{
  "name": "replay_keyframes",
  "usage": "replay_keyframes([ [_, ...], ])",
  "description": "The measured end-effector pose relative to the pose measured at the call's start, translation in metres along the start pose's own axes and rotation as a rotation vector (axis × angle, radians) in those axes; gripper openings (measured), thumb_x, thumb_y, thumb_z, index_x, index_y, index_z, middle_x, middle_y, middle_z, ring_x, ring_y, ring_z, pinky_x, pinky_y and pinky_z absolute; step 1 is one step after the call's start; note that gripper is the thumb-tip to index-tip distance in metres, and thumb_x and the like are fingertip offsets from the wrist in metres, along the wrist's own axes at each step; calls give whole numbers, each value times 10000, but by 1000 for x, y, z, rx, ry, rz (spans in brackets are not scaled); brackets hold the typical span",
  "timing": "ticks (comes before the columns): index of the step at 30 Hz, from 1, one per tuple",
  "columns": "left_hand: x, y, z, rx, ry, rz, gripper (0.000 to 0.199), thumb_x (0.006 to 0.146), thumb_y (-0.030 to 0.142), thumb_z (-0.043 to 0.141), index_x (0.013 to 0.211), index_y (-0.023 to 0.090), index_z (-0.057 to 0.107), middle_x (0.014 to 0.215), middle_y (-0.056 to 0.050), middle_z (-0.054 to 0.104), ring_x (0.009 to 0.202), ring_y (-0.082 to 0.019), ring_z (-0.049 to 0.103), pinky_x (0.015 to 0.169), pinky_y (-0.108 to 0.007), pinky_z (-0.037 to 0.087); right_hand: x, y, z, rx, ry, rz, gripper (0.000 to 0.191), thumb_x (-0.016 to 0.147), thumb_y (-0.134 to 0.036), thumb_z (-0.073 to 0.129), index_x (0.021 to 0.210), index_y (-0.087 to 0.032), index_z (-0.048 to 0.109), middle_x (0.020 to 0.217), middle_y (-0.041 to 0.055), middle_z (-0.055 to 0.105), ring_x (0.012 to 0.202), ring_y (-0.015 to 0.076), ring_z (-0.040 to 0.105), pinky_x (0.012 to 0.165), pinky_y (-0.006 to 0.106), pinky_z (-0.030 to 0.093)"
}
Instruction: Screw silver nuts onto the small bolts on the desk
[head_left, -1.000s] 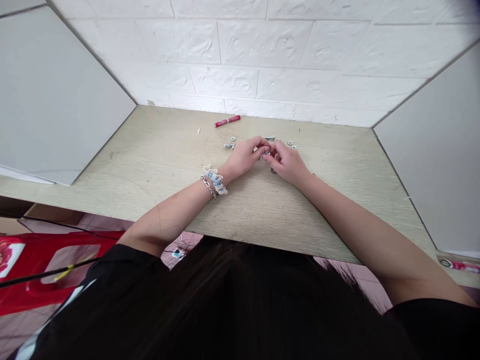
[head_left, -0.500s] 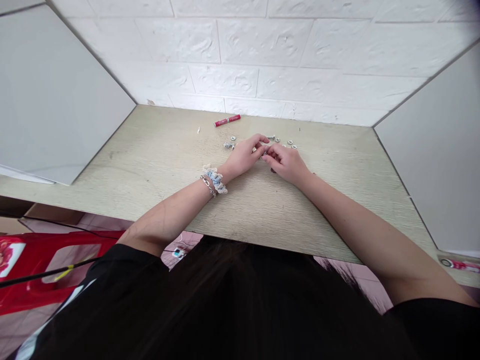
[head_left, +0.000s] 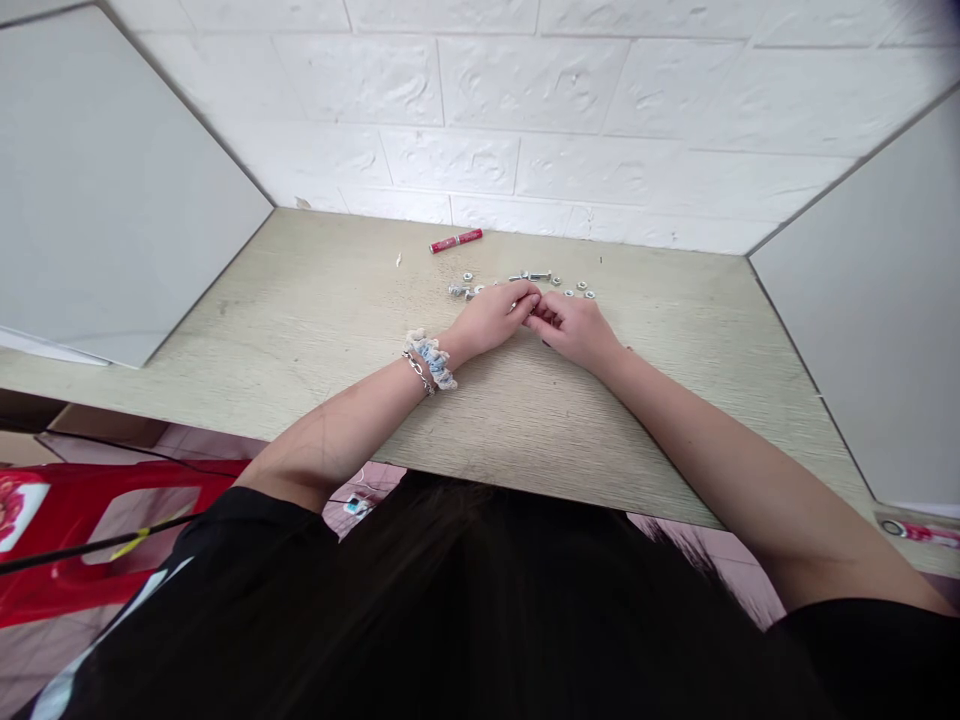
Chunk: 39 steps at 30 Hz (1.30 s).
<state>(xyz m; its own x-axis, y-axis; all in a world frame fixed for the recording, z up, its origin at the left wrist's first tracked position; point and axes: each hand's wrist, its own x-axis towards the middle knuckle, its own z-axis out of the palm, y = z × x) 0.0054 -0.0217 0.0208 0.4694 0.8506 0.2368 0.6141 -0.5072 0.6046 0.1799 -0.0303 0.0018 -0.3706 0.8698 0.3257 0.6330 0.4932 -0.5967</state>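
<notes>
Fingertip to fingertip, my left hand (head_left: 495,312) and my right hand (head_left: 571,325) meet low over the wooden tabletop (head_left: 480,420). Both are closed in a pinch around a small silvery metal piece, mostly hidden by the fingers; its exact shape cannot be made out. Just beyond the fingers lie silvery bolts (head_left: 534,275). Another bolt (head_left: 457,290) rests left of my left hand, with a hex nut (head_left: 468,276) behind it. Several loose nuts (head_left: 581,286) lie behind my right hand.
A red tube-like stick (head_left: 456,241) lies near the white brick wall (head_left: 480,100). Pale panels stand at the left (head_left: 120,190) and right (head_left: 877,300). A red plastic stool (head_left: 67,590) is below at left. Another red cylinder (head_left: 922,532) lies at far right.
My left fingers have curled down and inward, closing further against my right fingertips. More of the bolts and a nut behind the hands now show. The loose parts have not visibly moved.
</notes>
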Motion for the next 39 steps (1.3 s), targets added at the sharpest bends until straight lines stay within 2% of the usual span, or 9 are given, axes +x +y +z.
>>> replay_keyframes([
  [10,-1,0,1,54,-41,13,281,972,230,410,1010,179,684,1053,-60,737,986,-197,653,902,-324,487,4,1,1,-69,-50,-33,262,849,-276,506,605,-206,441,609,13,574,590,142,461,617,299,324],
  [14,-1,1,0,47,-40,16,285,961,210,411,1007,175,689,1052,-65,741,984,-193,657,901,-320,490,2,-1,1,-69,-42,-36,239,837,-292,518,624,-207,452,622,13,582,591,142,469,617,299,328],
  [17,-1,2,-1,32,-24,16,303,960,200,389,975,173,690,1002,-57,742,944,-179,657,889,-312,495,1,0,1,-61,-48,-31,226,788,-383,629,695,-210,518,657,4,604,612,148,497,614,292,343],
  [20,-1,1,-1,30,-12,2,314,961,207,381,955,173,693,959,-51,739,908,-172,654,872,-308,498,1,2,2,-92,-66,-39,299,722,-458,727,746,-214,556,696,4,621,652,163,521,627,291,350],
  [24,1,-2,0,5,1,-36,289,942,193,415,1003,176,697,982,-45,743,916,-170,654,883,-304,495,2,5,3,-135,-80,-57,223,790,-392,664,734,-213,542,727,20,637,676,173,535,643,299,352],
  [29,3,-5,-2,-70,114,-121,269,938,199,435,1035,184,686,919,-26,735,841,-157,638,875,-307,506,2,4,3,-131,-87,-102,133,835,-300,566,739,-208,564,777,48,664,704,187,557,680,317,382],
  [32,6,-9,-6,-124,188,-159,281,950,192,401,1021,194,672,920,-26,729,866,-151,636,866,-294,509,2,3,1,-77,-42,-71,178,879,-262,462,779,-203,597,779,60,671,724,202,579,694,330,401],
  [34,6,-11,-10,-101,176,-166,247,951,222,428,978,188,671,919,-31,725,880,-156,634,857,-297,506,1,3,0,-7,-10,-24,215,900,-254,419,820,-204,613,748,48,661,717,203,591,701,331,417],
  [39,3,-10,-21,44,16,-80,178,887,323,606,930,179,701,951,-42,742,902,-173,645,868,-313,492,0,6,-1,80,82,50,234,931,-316,433,841,-223,628,725,24,642,720,197,609,737,329,445],
])
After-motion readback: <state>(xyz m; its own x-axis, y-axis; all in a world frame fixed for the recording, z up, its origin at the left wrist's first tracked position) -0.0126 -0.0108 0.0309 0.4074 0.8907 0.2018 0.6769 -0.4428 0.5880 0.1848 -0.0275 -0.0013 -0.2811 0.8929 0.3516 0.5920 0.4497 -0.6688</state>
